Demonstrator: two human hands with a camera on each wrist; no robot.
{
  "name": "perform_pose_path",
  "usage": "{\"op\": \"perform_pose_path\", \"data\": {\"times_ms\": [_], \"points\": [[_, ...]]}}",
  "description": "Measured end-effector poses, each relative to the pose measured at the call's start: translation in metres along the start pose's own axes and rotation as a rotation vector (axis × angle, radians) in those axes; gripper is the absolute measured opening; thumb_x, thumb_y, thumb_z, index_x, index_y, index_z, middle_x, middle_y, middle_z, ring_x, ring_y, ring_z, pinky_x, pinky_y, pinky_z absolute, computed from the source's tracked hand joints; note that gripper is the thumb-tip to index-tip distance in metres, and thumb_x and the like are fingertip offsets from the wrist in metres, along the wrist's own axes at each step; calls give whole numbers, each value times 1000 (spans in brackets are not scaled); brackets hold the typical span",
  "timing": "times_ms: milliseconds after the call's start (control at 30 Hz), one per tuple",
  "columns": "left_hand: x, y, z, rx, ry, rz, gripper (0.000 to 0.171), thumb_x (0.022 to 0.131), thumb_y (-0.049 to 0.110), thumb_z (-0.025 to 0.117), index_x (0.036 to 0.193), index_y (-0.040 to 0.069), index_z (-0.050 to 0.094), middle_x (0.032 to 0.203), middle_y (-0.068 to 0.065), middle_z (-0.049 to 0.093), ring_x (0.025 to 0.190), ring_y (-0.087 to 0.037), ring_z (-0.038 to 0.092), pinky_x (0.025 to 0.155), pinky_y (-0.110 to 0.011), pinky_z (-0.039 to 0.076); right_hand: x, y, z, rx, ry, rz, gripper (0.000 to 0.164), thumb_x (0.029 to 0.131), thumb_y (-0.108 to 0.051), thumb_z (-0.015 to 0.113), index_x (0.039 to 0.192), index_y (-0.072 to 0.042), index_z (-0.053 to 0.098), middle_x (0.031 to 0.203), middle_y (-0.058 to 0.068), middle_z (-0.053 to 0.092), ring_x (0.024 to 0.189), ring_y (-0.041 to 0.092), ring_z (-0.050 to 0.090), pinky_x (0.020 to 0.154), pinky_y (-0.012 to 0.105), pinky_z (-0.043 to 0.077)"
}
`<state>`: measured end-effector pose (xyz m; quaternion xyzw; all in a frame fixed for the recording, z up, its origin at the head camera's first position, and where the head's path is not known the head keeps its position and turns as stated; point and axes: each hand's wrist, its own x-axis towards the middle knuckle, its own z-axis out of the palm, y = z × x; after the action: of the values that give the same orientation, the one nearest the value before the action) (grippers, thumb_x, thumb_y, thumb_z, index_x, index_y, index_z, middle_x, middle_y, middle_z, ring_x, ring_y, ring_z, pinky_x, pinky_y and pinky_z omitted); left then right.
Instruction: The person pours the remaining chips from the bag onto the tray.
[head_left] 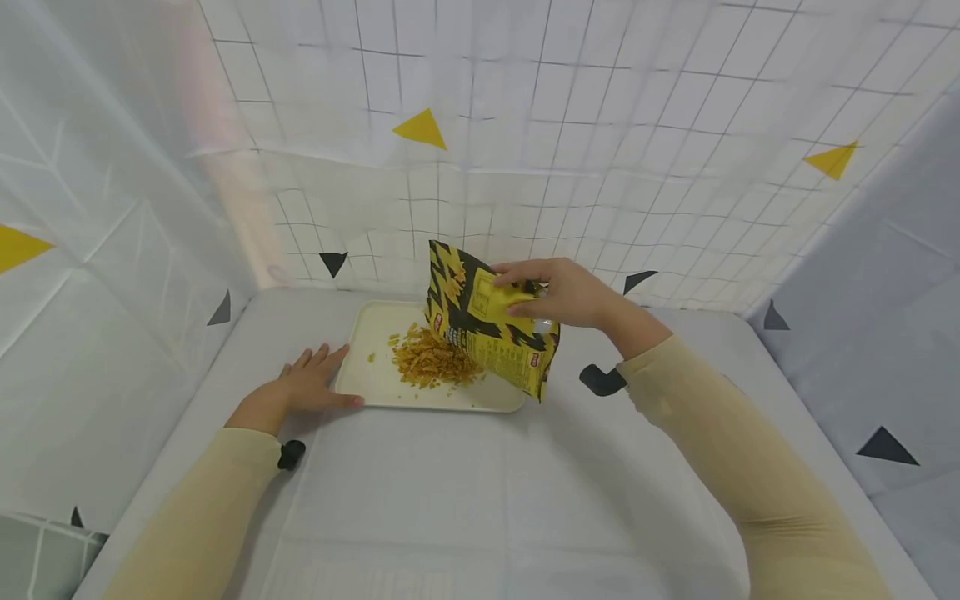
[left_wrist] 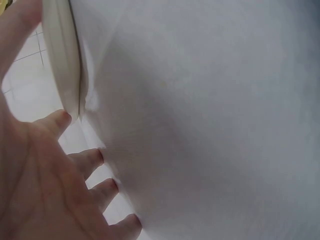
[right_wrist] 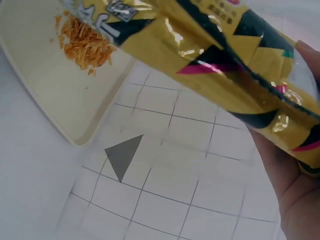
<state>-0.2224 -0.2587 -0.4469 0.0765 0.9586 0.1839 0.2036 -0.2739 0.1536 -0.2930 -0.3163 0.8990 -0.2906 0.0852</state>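
A cream tray (head_left: 367, 321) lies on the table with a heap of golden snack pieces (head_left: 427, 360) in its middle. My right hand (head_left: 562, 292) grips a yellow and black snack bag (head_left: 487, 321) from behind and above, thumb on one face. The bag tilts down to the left, its lower left end over the heap. In the right wrist view the bag (right_wrist: 200, 55) fills the top, and the snack pieces (right_wrist: 87, 42) show beside it. My left hand (head_left: 307, 385) spreads at the tray's left end, thumb and index finger (left_wrist: 60, 120) touching the rim.
White cloth covers the table (head_left: 405, 492). A grid-patterned white curtain (head_left: 525, 192) with yellow and dark triangles hangs behind, and pale side sheets (head_left: 885, 333) stand left and right. A black wrist device (head_left: 602, 380) sits at the right sleeve, another (head_left: 292, 454) at the left.
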Motion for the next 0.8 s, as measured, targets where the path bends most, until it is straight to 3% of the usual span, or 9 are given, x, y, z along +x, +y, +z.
{"op": "perform_pose_path", "data": {"times_ms": [233,467,800], "points": [[-1,2,-1,-2,0,0,117,81,71,66,161,6,11,161,-34,1,145,-58,-3,111,-75,1,-6,3,-6,5,10,38,43,87,-36,79,128,-36,68,147,-21,49,130,15,53,98,41,51],[-1,2,-1,4,3,7,115,83,70,66,161,6,11,161,-35,1,145,-59,-3,110,-76,2,-10,6,-9,-7,22,-9,41,88,-33,79,128,-32,69,146,-18,51,128,14,55,97,41,50],[0,0,0,5,2,5,117,82,71,66,161,5,11,160,-35,1,144,-59,-3,110,-76,2,-11,9,-6,-23,-11,8,39,88,-30,79,126,-32,70,145,-18,52,125,15,57,94,40,52]]}}
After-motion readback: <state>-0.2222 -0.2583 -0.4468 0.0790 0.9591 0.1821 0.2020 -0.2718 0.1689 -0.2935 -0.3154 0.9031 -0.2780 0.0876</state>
